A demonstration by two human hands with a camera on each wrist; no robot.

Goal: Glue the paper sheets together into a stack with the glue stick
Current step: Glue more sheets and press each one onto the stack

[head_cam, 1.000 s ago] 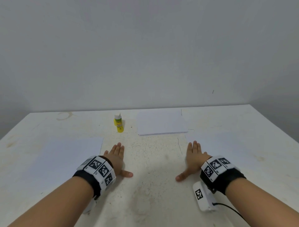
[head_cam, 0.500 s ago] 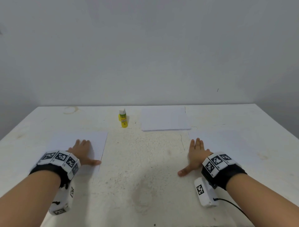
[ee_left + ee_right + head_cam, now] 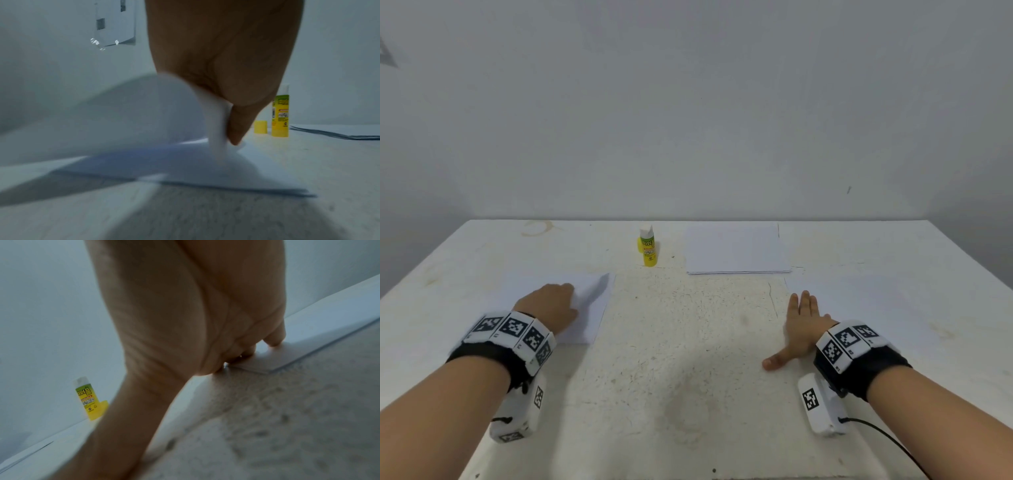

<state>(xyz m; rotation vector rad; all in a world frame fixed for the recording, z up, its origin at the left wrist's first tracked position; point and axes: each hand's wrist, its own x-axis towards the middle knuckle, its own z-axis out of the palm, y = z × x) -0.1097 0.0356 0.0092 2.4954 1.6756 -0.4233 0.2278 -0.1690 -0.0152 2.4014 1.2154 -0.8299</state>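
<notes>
While left hand (image 3: pixel 551 305) pinches the lifted, curled sheet (image 3: pixel 592 291) | right hand (image 3: pixel 799 329) flat on table (image 3: pixel 671 342), fingers straight, together | glue stick (image 3: pixel 649 248) upright, uncapped.

The head view looks forward and down from above at the table (image 3: pixel 688 342), taking in both forearms and the back wall. Each wrist view sits low, close behind its palm, just above the tabletop, facing the wall. All three share the upright glue stick (image 3: pixel 648 247) (image 3: pixel 280 116) (image 3: pixel 87 398).
</notes>
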